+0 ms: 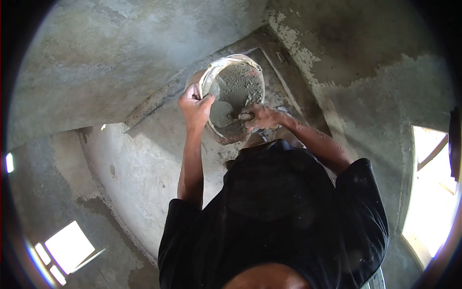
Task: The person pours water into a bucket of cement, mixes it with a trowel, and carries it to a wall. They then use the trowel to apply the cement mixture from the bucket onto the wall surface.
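Note:
A round basin (261,91) of wet grey mortar (238,84) is tilted in front of my body. My left hand (196,107) grips its left rim, with the thumb over the edge. At the lower right of the basin, my right hand (263,117) is closed round the handle of a trowel (246,116). The trowel's blade (221,113) lies against the mortar inside the basin, partly coated with it.
Grey plastered walls (120,58) meet in a corner beyond the basin. The concrete floor (154,168) has a raised edge along the walls. Bright openings (70,246) show at the lower left and at the right (430,202).

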A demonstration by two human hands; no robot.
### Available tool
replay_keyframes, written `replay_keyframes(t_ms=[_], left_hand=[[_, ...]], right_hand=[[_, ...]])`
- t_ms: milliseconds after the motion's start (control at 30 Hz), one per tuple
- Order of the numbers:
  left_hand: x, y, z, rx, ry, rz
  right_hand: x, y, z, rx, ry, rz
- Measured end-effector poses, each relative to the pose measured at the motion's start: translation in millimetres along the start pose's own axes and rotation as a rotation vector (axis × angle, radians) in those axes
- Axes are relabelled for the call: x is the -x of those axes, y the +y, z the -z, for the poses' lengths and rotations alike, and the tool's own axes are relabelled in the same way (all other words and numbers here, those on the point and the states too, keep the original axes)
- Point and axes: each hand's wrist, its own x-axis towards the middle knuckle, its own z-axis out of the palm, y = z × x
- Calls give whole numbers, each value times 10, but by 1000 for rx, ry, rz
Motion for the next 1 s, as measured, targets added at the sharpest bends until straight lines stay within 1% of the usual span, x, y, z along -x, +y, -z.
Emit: replay_keyframes(t_ms=[33,67,100,167,200,233,300,333,367,400,433,467,500,533,567,600,667,700,733,767,800,833,867,900,933,967,1000], left_hand=[[1,-34,113,-3,36,32],[15,-88,200,-6,64,31],[24,-75,254,-15,76,29],[22,-54,294,38,204,13],[6,-129,364,-7,223,-1],[11,-202,410,-8,222,0],[-26,-320,445,-60,289,44],[-27,-359,459,-108,314,72],[-15,-440,490,-106,309,74],[-18,-550,527,-210,312,81],[-26,-641,539,-313,313,86],[-18,-690,501,-290,357,114],[-1,-760,495,-311,361,107],[13,-841,488,-329,362,102],[24,-928,490,-388,364,137],[49,-1007,509,-454,371,171],[104,-1149,549,-602,425,178],[157,-1345,627,-707,478,188],[214,-1482,699,-812,532,198],[252,-1424,710,-887,489,267],[347,-1645,864,-890,534,342],[504,-1933,1062,-852,582,285],[612,-2095,1198,-901,595,296],[628,-2008,1151,-901,611,439],[588,-1832,1019,-868,637,536],[527,-1712,887,-884,638,541],[472,-1601,794,-914,634,577]], right_hand=[[-19,81,-113,-60,112,73],[-12,110,-137,-29,140,185],[39,29,-141,-31,132,196],[185,-60,-72,36,177,87],[-11,668,-528,719,685,599],[14,573,-473,717,685,598],[91,251,-247,-144,222,78],[100,291,-317,34,250,53],[90,439,-487,33,252,47],[43,667,-677,207,353,179],[4,817,-724,383,452,310],[-21,820,-545,1083,801,759],[-51,925,-593,1095,802,741],[-76,1029,-709,952,685,640],[-95,1110,-747,807,572,545],[-104,1111,-694,811,576,534],[-158,1063,-509,68,248,242],[-157,1029,-344,65,254,245],[-144,983,-147,-89,-20,44],[-160,989,48,-241,-294,-158],[-195,1051,219,-246,-294,-155],[-222,1141,382,-405,-465,-242],[-263,1275,549,-561,-634,-328],[-291,1542,680,-683,-601,-368],[-282,1812,776,-812,-573,-406],[-253,1909,1154,-958,-406,-621],[-357,3209,847,-1161,-280,-331]])
